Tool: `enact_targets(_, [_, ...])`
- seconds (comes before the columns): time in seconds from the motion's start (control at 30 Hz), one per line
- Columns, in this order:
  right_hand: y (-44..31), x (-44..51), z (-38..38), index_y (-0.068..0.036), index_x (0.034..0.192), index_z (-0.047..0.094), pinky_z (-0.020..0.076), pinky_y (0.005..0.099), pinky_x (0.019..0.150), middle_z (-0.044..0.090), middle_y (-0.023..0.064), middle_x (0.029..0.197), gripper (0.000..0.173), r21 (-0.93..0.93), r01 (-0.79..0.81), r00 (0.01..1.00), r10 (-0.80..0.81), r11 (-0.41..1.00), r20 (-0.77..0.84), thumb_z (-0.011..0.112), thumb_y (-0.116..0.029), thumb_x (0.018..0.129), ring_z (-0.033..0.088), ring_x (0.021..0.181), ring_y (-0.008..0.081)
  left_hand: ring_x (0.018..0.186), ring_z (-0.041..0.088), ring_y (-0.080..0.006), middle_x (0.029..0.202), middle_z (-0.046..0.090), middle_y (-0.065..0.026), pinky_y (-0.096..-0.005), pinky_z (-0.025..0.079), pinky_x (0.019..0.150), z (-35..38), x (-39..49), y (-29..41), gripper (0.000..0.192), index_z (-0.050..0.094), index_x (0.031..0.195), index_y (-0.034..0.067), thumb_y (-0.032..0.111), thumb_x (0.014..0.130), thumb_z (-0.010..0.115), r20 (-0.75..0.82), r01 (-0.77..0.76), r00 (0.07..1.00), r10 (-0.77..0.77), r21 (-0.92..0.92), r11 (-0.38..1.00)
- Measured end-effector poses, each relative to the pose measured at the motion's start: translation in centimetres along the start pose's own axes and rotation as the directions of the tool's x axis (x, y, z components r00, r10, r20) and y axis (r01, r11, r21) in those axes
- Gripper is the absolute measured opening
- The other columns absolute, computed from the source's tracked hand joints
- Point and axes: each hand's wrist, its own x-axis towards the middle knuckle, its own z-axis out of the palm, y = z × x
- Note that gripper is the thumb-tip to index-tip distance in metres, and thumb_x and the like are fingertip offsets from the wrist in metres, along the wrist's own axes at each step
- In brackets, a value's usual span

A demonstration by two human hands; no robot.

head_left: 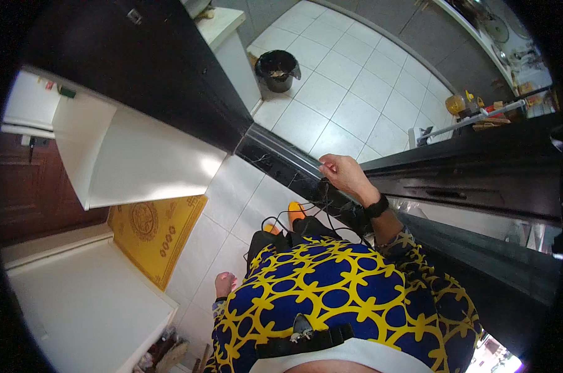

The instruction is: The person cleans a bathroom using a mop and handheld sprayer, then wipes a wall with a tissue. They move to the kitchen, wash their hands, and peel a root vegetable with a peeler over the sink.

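Observation:
My right hand (344, 173), with a black band (376, 206) at its wrist, is held out in front of me. Its fingers curl inward, and I see nothing in them. Below it runs a black door threshold with a metal track (281, 151), and the edge of a dark sliding door (458, 179) is close on its right. Black cables (328, 205) loop between that hand and my legs. Low at my left side is my left hand (224, 283), partly hidden by my patterned top (351, 284); its fingers look bent. Orange shoes (295, 212) show on the pale floor tiles.
Beyond the threshold, a black bucket-like bin (278, 71) stands on white tiles (342, 84). A dark panel (137, 60) and white cabinet (146, 154) rise at left. A yellow mat (158, 233) lies before a brown door (27, 186). Bottles (456, 105) are at far right.

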Motion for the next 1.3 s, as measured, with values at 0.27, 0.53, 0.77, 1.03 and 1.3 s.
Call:
enact_targets(0.27, [1.9,2.7,-1.2,0.000,0.090,0.061,0.0469,0.0358,0.061,0.062,0.0168,0.075,0.022,0.174,-0.184,0.976,0.201,0.967,-0.082,0.055,-0.019,0.080,0.060,0.068,0.0303,0.067,0.057,-0.0172,0.080,0.057,-0.0105,-0.0278,0.046,0.055,-1.4,7.1,9.6,0.030,0.048,0.104,-0.004,0.011,0.078,0.053,-0.077,0.010,0.997,-0.009,0.010,1.000])
enact_targets(0.53, [1.5,8.1,-0.7,0.001,0.093,0.061,0.0472,0.0288,0.064,0.064,0.0140,0.080,0.023,0.491,-0.247,0.874,0.410,0.836,-0.259,0.053,-0.017,0.081,0.060,0.069,0.0205,0.069,0.060,-0.0184,0.080,0.059,-0.0127,-0.0285,0.050,0.055,-6.1,18.8,15.9,0.029,0.047,0.103,-0.005,0.009,0.078,0.055,0.001,-0.162,0.987,0.163,0.078,0.984])
enact_targets(0.77, [-0.1,15.6,-2.3,0.002,0.093,0.061,0.0465,0.0255,0.062,0.064,0.0112,0.076,0.021,0.518,-0.258,0.789,0.487,0.815,-0.375,0.055,-0.015,0.081,0.059,0.067,0.0137,0.067,0.058,-0.0156,0.080,0.058,-0.0085,-0.0255,0.046,0.053,-7.8,19.8,31.3,0.024,0.048,0.099,0.001,0.010,0.078,0.056,-0.029,-0.116,0.993,0.118,0.068,0.991])
enact_targets(1.03, [3.6,19.4,-6.7,0.002,0.092,0.061,0.0465,0.0219,0.064,0.063,0.0058,0.075,0.017,0.536,-0.200,0.618,0.531,0.820,-0.581,0.054,-0.010,0.083,0.057,0.069,0.0099,0.070,0.058,-0.0148,0.083,0.057,-0.0080,-0.0244,0.044,0.056,-6.6,19.5,43.2,0.031,0.047,0.105,0.000,0.011,0.078,0.057,-0.009,-0.227,0.973,0.231,0.169,0.959])
enact_targets(1.3, [12.8,20.0,-9.9,0.003,0.088,0.062,0.0461,0.0232,0.059,0.063,0.0082,0.069,0.020,0.588,-0.268,0.400,0.644,0.763,-0.652,0.055,-0.014,0.080,0.058,0.063,0.0114,0.072,0.059,-0.0153,0.087,0.060,-0.0103,-0.0266,0.045,0.059,-2.0,21.9,50.4,0.034,0.049,0.104,-0.001,0.013,0.075,0.060,0.163,-0.331,0.943,0.291,0.378,0.864])
